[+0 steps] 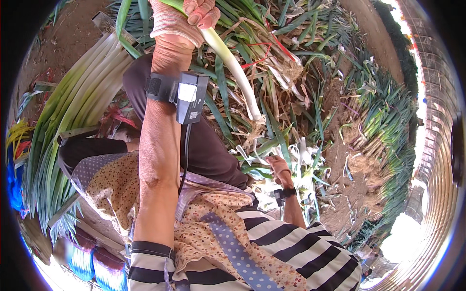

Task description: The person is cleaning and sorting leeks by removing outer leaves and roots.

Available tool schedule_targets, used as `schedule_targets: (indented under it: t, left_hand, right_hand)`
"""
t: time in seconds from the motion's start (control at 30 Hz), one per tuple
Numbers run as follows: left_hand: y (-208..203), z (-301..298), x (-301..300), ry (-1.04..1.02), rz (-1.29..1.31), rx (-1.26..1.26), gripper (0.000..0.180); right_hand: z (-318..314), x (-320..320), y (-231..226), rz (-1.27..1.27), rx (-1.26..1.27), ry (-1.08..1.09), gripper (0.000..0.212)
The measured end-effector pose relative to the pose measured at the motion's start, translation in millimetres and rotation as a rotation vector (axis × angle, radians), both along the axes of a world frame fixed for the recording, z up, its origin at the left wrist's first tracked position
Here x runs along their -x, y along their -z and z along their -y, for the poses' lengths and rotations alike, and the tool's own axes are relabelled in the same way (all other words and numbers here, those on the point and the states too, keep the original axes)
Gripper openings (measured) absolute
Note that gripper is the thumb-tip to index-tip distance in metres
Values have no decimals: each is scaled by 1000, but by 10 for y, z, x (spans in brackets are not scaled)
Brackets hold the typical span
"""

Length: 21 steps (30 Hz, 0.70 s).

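Note:
My left hand [200, 13], in a striped fingerless glove, is closed round a long leek [232, 65]. The leek's white stalk slants down to the right and ends in a tuft of roots. Its green leaves run up past the hand, partly out of view. My right hand [280, 170] is lower and to the right, apart from the leek, over a heap of white and green peelings [303, 155]. Its fingers are curled, and a thin pale strip lies by the fingertips; whether they pinch it is unclear. Both wrists wear black strapped devices.
Untrimmed leeks [272, 53] lie heaped in front of my knees. At left, clean leeks [80, 80] rest in a metal frame [77, 133]. Another long row of leeks [383, 121] lies at right on bare soil. Yellow strips [18, 132] and blue twine [14, 179] hang at far left.

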<state>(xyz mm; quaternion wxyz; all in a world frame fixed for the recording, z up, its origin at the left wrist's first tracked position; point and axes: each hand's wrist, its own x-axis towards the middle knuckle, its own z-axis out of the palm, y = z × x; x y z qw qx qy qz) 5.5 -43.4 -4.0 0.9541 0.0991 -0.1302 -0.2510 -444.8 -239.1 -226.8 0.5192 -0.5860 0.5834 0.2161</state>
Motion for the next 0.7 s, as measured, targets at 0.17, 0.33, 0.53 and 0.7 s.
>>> schedule_targets:
  t: [0.17, 0.33, 0.53, 0.7]
  left_hand:
    - [49, -121, -83, -120, -58, -98, 55]
    - [188, -51, -210, -150, -123, -227, 75]
    - [38, 73, -48, -353, -217, -367, 76]
    - [141, -37, -111, -359, -106, -443, 47]
  right_hand:
    - [31, -666, -483, 382, 424, -181, 44]
    - [-477, -1827, -1368, 869, 670, -295, 51]
    - [-590, -2146, -1456, 790, 317, -388, 34]
    - [-1041, -2243, -2038, 472, 204, -177, 26]
